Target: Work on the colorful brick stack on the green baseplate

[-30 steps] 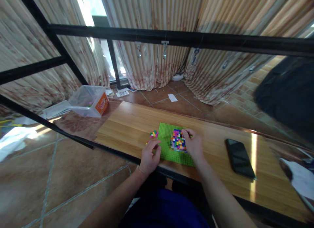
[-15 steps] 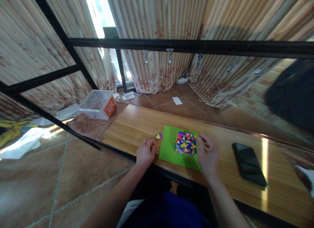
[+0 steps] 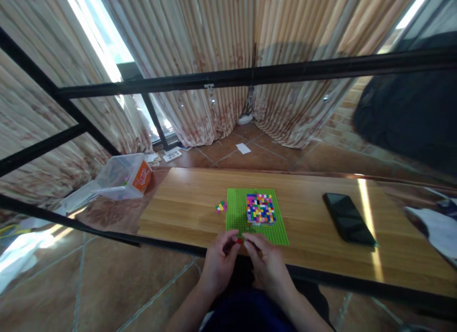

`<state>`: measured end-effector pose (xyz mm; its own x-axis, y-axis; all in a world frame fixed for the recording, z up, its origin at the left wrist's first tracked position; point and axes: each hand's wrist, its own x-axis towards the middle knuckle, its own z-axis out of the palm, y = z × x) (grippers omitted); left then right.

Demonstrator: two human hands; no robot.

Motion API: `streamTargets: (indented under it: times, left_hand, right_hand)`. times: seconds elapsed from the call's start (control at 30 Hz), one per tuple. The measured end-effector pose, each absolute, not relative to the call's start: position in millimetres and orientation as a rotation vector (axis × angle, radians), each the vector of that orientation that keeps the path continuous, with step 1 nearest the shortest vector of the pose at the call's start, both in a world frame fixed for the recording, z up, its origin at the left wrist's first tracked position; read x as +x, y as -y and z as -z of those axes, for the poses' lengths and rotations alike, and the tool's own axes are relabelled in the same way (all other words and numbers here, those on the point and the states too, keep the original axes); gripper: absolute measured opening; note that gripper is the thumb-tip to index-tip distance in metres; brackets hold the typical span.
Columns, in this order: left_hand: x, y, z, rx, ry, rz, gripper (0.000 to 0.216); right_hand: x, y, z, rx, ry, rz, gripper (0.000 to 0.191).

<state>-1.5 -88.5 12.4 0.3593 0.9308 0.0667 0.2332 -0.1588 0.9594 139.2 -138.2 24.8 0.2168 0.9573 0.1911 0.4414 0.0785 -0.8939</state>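
Orange box label (writing perhaps unreadable)

Your one view comes from your head, looking forward and down across the wooden table toward the curtains, your hands close below.

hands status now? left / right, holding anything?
Left hand: fingers pinched on a small red brick.
Right hand: fingertips meet the left's at the same brick; whether it grips it cannot be told.
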Motion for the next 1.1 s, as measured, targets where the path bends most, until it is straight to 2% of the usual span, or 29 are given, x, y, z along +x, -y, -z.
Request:
streamTargets:
  times: [0.33,0.83,1.1]
  left_hand:
    - [10,98,-11,1.632,-1.029,-0.794,0.027]
    - [47,96,-38,1.787,-1.146,-1.03,0.022]
    - [29,70,-25,1.876,-1.153,-1.094,0.023]
  right_hand:
    - [139,149,-16,-1.556,1.334,-0.669,0.025]
    - [154,146,-28,-1.546,1.176,-0.461,0.019]
    - [184,135,-35,-1.548,1.041,-0.497,0.024]
